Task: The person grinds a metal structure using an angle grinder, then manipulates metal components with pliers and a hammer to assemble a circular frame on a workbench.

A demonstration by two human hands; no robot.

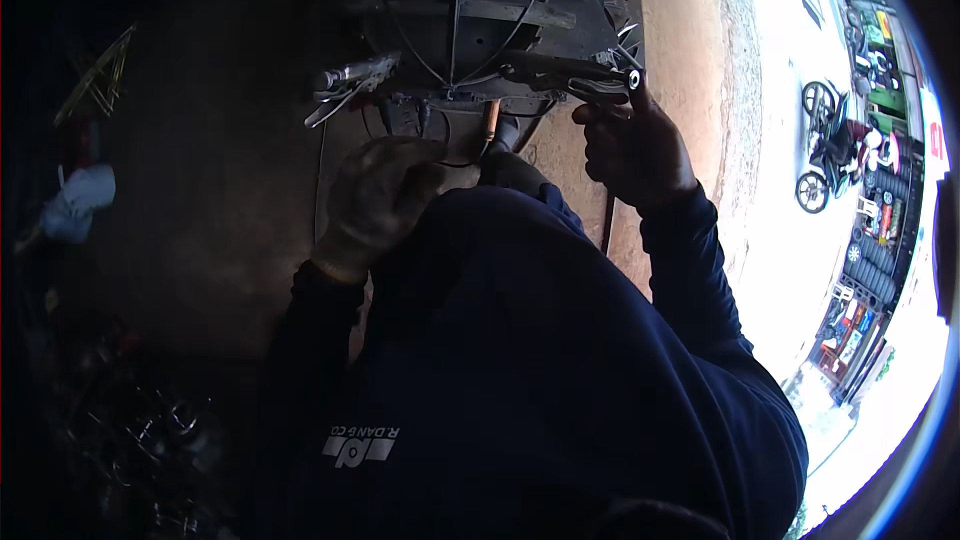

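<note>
My right hand [640,150], bare, has its fingers curled at the end of a dark tool that looks like locking pliers [560,72]. A round bright end sticks out beside the index finger. The tool's far end lies at the edge of a dark metal frame [480,15]. On my left hand [378,195] is a pale work glove. Its fingers are bent together in front of my body, and what they hold, if anything, is too dark to make out. Similar silvery pliers [352,85] sit at the frame's left edge. An orange-brown rod [491,120] stands between the hands.
Dark thin cables [455,30] cross the frame. Thin yellowish rods [103,75] and a white cloth-like bundle [80,195] lie at the left. Tangled metal pieces [150,440] are in shadow at lower left. A motorcycle [828,145] with a rider is on the bright street at right.
</note>
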